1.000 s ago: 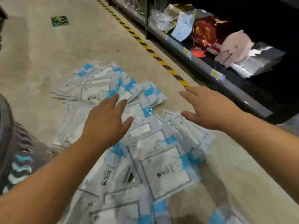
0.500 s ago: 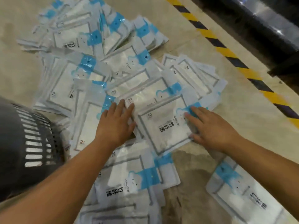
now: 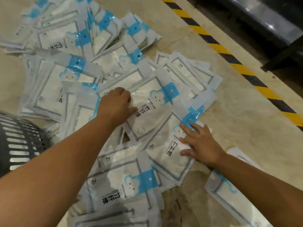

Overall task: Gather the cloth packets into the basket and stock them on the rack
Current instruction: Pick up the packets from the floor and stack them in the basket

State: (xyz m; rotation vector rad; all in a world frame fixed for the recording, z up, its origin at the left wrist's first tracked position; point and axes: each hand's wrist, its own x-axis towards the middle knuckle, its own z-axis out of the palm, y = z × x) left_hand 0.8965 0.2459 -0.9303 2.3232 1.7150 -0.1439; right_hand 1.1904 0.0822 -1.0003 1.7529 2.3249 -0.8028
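Note:
Several white cloth packets (image 3: 78, 89) with blue header strips lie in an overlapping heap on the beige floor. My left hand (image 3: 116, 105) is on a packet in the middle of the heap (image 3: 152, 112); its fingers curl at the packet's left edge and the thumb lies on top. Flat on a nearer packet (image 3: 168, 154) rests my right hand (image 3: 201, 145), fingers spread and touching its blue strip. The dark slotted basket (image 3: 19, 141) stands at the left edge, beside my left forearm. Only the rack's black base (image 3: 265, 22) shows, at the top right.
A yellow-and-black hazard stripe (image 3: 229, 54) runs diagonally along the floor in front of the rack. One packet (image 3: 229, 195) lies apart at the lower right, partly under my right forearm. Bare floor (image 3: 237, 120) lies between the heap and the stripe.
The view dropped from the rack shelves to the floor heap. Both hands came down onto packets. My left hand's fingers went from flat to curled at a packet's edge; my right hand shifted nearer.

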